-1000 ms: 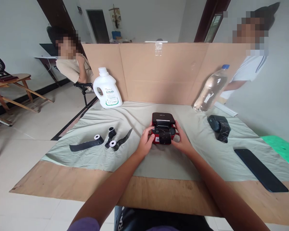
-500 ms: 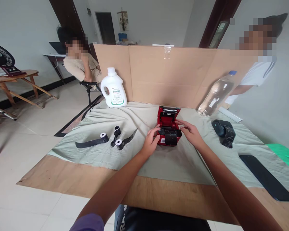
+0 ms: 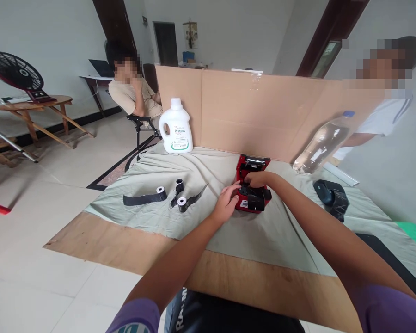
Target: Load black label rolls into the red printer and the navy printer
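A small red and black label printer [image 3: 243, 203] stands on the cloth with its lid tipped back. A strip of black label paper [image 3: 256, 201] hangs over its front. My left hand [image 3: 226, 204] rests against the printer's left side, fingers stretched out and thumb apart. Over the open compartment is my right hand [image 3: 258, 179], its fingers bent down inside. The fingertips are hidden, so whatever they pinch cannot be made out. Left of the printer lie several black paper rolls: one roll [image 3: 161, 194] with a long tail, a second roll [image 3: 182, 204] and a third roll [image 3: 179, 186].
A white detergent jug [image 3: 176, 132] and a leaning clear bottle [image 3: 324, 143] stand before a cardboard screen [image 3: 249, 111]. To the right lie a black device [image 3: 330, 196] and a dark flat slab [image 3: 391, 259]. Two people are beyond the table, one person [image 3: 133, 97] seated.
My right hand has moved from the printer's right side into its open compartment. My left hand stays at the left side. The whole view has shifted slightly.
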Tool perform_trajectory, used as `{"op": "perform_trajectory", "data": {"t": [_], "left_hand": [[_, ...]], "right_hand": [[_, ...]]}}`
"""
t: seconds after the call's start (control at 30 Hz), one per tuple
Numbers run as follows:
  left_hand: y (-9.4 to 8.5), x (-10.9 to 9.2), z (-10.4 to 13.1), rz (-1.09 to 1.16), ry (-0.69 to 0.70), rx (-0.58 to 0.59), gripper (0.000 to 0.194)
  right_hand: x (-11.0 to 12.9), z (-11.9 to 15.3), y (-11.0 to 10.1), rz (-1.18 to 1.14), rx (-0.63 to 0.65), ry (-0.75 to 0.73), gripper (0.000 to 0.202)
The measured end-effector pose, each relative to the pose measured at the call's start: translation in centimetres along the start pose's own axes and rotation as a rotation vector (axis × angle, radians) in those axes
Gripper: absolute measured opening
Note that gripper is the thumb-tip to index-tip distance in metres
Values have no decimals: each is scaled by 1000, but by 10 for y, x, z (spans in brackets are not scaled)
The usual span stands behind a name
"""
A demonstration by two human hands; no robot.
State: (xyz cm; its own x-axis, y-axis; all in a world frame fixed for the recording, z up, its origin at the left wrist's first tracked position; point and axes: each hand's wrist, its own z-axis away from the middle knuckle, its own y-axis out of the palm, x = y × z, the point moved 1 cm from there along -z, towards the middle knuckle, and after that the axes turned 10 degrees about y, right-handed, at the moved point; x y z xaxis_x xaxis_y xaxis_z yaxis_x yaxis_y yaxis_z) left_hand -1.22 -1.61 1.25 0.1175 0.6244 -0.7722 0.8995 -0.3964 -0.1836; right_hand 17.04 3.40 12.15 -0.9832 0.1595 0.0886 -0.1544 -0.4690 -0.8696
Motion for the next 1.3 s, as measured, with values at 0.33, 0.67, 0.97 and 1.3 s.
{"op": "perform_trajectory", "data": {"t": [0.33, 0.67, 0.97, 1.3], "left_hand": [[4, 11, 0, 49, 99, -73, 33], [0, 10, 0, -22, 69, -25, 37], [3, 6, 1, 165, 79, -34, 37], [-3, 2, 2, 243, 120, -1, 44]], "right_hand": [[4, 85, -39, -523, -162, -414, 30], [138, 44, -22, -810, -446, -567, 38], [194, -66, 2, -568, -615, -77, 31], [200, -85, 34, -181, -456, 34, 33]]}}
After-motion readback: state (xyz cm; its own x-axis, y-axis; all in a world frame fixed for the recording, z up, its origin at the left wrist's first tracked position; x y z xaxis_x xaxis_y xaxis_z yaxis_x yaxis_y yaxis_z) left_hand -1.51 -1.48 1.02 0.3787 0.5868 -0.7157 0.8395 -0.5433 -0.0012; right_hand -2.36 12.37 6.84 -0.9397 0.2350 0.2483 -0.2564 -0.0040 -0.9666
